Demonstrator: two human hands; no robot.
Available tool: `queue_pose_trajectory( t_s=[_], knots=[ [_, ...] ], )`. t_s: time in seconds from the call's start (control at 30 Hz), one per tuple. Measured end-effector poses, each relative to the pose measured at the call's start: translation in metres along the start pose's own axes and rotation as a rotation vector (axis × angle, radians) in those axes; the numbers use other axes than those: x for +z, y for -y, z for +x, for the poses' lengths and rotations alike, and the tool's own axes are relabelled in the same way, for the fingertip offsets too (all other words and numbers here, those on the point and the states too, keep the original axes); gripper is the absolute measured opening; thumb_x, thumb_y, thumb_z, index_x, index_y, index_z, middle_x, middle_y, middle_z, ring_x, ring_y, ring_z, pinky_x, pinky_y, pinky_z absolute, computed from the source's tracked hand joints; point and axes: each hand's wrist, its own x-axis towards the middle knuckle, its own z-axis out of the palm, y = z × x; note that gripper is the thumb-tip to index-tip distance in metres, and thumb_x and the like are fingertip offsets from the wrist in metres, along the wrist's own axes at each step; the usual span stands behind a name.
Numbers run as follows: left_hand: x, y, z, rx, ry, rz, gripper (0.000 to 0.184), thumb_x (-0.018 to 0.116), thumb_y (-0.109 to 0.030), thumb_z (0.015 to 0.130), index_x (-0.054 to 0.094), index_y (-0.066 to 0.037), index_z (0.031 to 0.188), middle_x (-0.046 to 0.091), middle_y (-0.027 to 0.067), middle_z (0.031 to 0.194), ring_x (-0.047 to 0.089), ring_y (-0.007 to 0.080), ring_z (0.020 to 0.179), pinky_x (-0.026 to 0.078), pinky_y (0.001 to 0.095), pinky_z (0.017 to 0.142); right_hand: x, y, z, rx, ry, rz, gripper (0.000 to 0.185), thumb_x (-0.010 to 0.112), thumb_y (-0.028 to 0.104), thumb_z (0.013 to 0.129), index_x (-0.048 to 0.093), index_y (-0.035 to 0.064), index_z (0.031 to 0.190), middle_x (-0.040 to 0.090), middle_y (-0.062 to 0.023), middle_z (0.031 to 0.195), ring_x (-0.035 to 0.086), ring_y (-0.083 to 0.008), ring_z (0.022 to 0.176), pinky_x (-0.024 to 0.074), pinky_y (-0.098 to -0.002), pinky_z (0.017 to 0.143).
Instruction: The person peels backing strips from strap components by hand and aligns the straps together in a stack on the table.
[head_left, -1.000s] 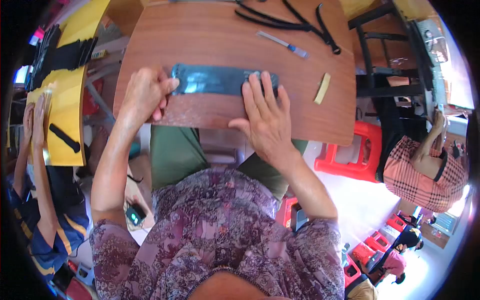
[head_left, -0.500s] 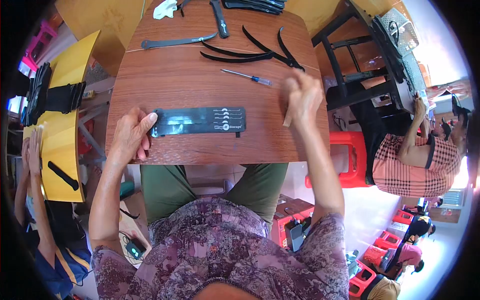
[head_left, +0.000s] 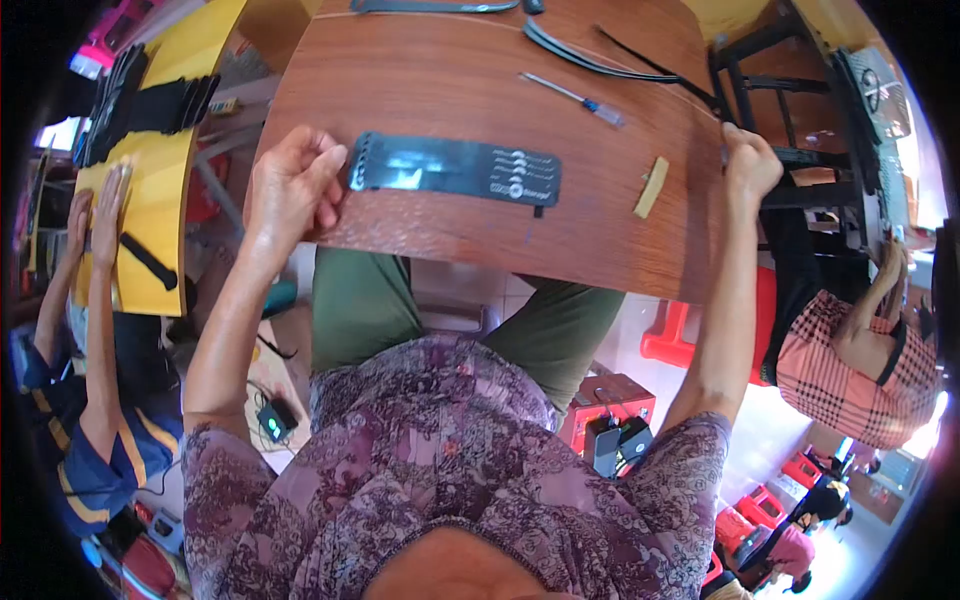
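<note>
the strap stack lies flat on the desk, its printed end to the right. just beside its left end is the left grip, fingers curled in and thumb close to them; whether anything is pinched there cannot be told. well apart to the stack's right, the right grip is closed on the end of the loose straps. beyond the stack's right end lies the screwdriver; right of the stack lies the yellowish strip.
</note>
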Motion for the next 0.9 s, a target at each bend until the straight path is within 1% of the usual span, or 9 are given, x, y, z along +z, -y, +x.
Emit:
queue_pose_trajectory(
  t_s=[0.07, 0.1, 0.23, 0.33, 0.37, 0.5, 0.6, 0.73, 0.9],
  knots=[
    [0.016, 0.004, -0.008, 0.377, -0.120, -0.055, 0.013, 0.059, -0.018, 0.092, 0.059, -0.006, 0.092, 0.058, -0.0004, 0.065, 0.052, 0.0055, 0.047, 0.039, 0.0176, 0.040, -0.019, 0.010, -0.016, -0.101, 0.017, 0.024, 0.017, 0.074, 0.012, 0.075, 0.069, -0.0036, 0.079, 0.067, -0.0058, 0.073, 0.057, -0.0143, 0.066, 0.0455, -0.0291, 0.064],
    [0.028, -0.022, -0.027, 0.300, -0.071, -0.140, 0.010, 0.058, -0.010, 0.091, 0.060, -0.004, 0.083, 0.058, -0.0013, 0.063, 0.051, 0.0032, 0.051, 0.042, 0.0188, 0.044, -0.026, 0.027, -0.035, -0.101, 0.026, 0.024, 0.017, 0.074, 0.012, 0.075, 0.069, -0.0036, 0.079, 0.067, -0.0058, 0.073, 0.057, -0.0143, 0.066, 0.0455, -0.0291, 0.064],
    [0.081, -0.047, -0.037, 0.345, 0.167, -0.218, 0.014, 0.060, -0.014, 0.090, 0.062, -0.002, 0.084, 0.058, 0.0004, 0.063, 0.054, 0.0048, 0.053, 0.045, 0.0210, 0.045, -0.021, 0.069, -0.102, -0.775, -0.036, -0.364, 0.009, 0.072, 0.009, 0.075, 0.067, 0.0039, 0.081, 0.061, -0.0106, 0.077, 0.055, -0.0278, 0.075, 0.0446, -0.0377, 0.069],
    [0.112, -0.061, -0.024, 0.403, 0.303, -0.126, 0.015, 0.061, -0.014, 0.087, 0.060, 0.000, 0.083, 0.061, 0.0055, 0.064, 0.059, 0.0141, 0.054, 0.048, 0.0299, 0.049, -0.008, 0.065, -0.116, -0.781, 0.026, -0.339, 0.009, 0.071, 0.002, 0.072, 0.063, 0.0049, 0.074, 0.061, -0.0088, 0.075, 0.054, -0.0278, 0.073, 0.0436, -0.0380, 0.067],
    [0.123, -0.061, -0.014, 0.628, 0.154, 0.040, 0.012, 0.061, -0.013, 0.086, 0.062, -0.002, 0.089, 0.063, 0.0071, 0.070, 0.061, 0.0199, 0.059, 0.048, 0.0307, 0.052, -0.004, 0.065, -0.119, -0.782, 0.036, -0.313, 0.009, 0.071, 0.003, 0.071, 0.062, 0.0049, 0.073, 0.061, -0.0089, 0.074, 0.054, -0.0277, 0.073, 0.0434, -0.0382, 0.068],
    [0.154, -0.077, 0.027, 1.112, -0.147, 0.423, 0.017, 0.063, -0.012, 0.080, 0.065, -0.007, 0.097, 0.065, 0.0104, 0.087, 0.059, 0.0349, 0.079, 0.048, 0.0377, 0.069, -0.001, 0.058, -0.129, -0.622, 0.091, -0.295, 0.007, 0.072, 0.004, 0.074, 0.065, 0.0027, 0.076, 0.062, -0.0087, 0.075, 0.055, -0.0227, 0.073, 0.0441, -0.0346, 0.068],
    [0.177, -0.090, 0.062, 1.197, -0.169, 0.676, 0.023, 0.065, -0.012, 0.077, 0.066, -0.009, 0.099, 0.063, 0.0088, 0.088, 0.056, 0.0312, 0.086, 0.045, 0.0394, 0.077, -0.008, 0.053, -0.126, -0.413, 0.129, -0.194, 0.006, 0.071, 0.004, 0.076, 0.067, 0.0008, 0.079, 0.063, -0.0064, 0.075, 0.055, -0.0175, 0.072, 0.0443, -0.0309, 0.067],
    [0.209, -0.106, 0.088, 1.219, -0.143, 0.632, 0.026, 0.069, -0.012, 0.071, 0.066, -0.009, 0.097, 0.061, 0.0074, 0.085, 0.053, 0.0285, 0.086, 0.043, 0.0401, 0.081, -0.019, 0.051, -0.117, 0.018, 0.190, 0.107, 0.007, 0.069, 0.004, 0.079, 0.068, -0.0017, 0.082, 0.064, -0.0002, 0.075, 0.053, -0.0080, 0.068, 0.0426, -0.0239, 0.063],
    [0.241, -0.121, 0.078, 1.371, -0.105, 0.386, 0.025, 0.075, -0.015, 0.063, 0.065, -0.008, 0.085, 0.056, 0.0063, 0.082, 0.051, 0.0268, 0.087, 0.041, 0.0401, 0.079, -0.021, 0.045, -0.110, 0.137, 0.218, 0.278, 0.007, 0.069, 0.002, 0.080, 0.068, -0.0027, 0.085, 0.063, 0.0015, 0.076, 0.051, -0.0049, 0.067, 0.0408, -0.0197, 0.061]
  ],
)
